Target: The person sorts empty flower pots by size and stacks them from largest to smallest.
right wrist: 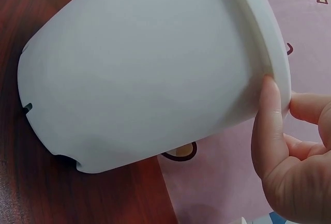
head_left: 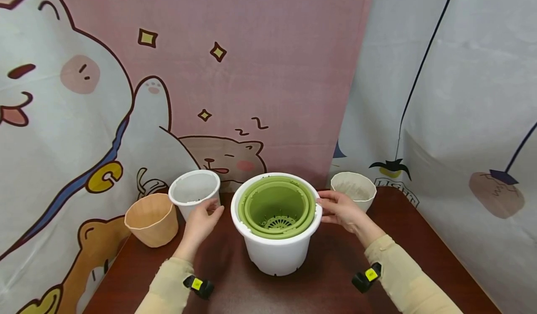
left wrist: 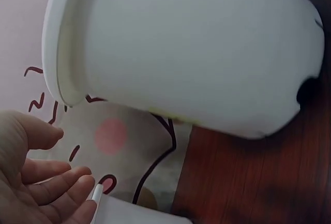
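Note:
In the middle of the table stands a large white flower pot [head_left: 277, 258], upright, with green pots [head_left: 277, 197] nested inside it; the innermost has a slotted bottom. My right hand [head_left: 341, 211] pinches the large pot's right rim [right wrist: 279, 53] between thumb and fingers. On the other side, my left hand [head_left: 203, 225] hovers apart from the large pot, fingers loosely bent and holding nothing visible. It is nearest to a smaller white pot [head_left: 178, 207], overlapping it in the head view; whether they touch I cannot tell.
An orange faceted pot [head_left: 157, 228] stands at the table's left edge. A cream faceted pot [head_left: 367, 205] sits behind my right hand. The dark red wooden table [head_left: 331, 267] meets a cartoon-printed cloth [head_left: 293, 71] at the back.

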Demonstrator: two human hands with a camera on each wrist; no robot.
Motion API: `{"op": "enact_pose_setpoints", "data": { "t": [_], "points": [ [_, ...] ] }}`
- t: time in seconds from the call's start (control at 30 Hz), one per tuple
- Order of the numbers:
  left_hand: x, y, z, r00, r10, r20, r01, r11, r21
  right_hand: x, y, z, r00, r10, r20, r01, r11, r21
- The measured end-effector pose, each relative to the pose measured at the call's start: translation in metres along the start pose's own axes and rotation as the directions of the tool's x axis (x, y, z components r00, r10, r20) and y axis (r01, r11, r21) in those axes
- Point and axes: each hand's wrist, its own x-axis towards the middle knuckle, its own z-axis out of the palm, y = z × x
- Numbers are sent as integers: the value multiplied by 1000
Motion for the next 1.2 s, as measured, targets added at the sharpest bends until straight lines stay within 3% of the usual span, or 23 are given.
{"op": "enact_pose_setpoints", "data": {
  "t": [0.5,0.93,1.2],
  "points": [
    [26,-8,-16,997,69,41,-75,982,173,0,0,0,1000,2,4,-2,1000,5],
    [46,-22,-23,980,197,29,-194,905,378,1,1,-1,1000,5,0,-5,1000,9],
    [55,-32,-25,982,179,68,-190,871,452,1,2,0,1000,5,-7,-5,1000,16]
  ]
}}
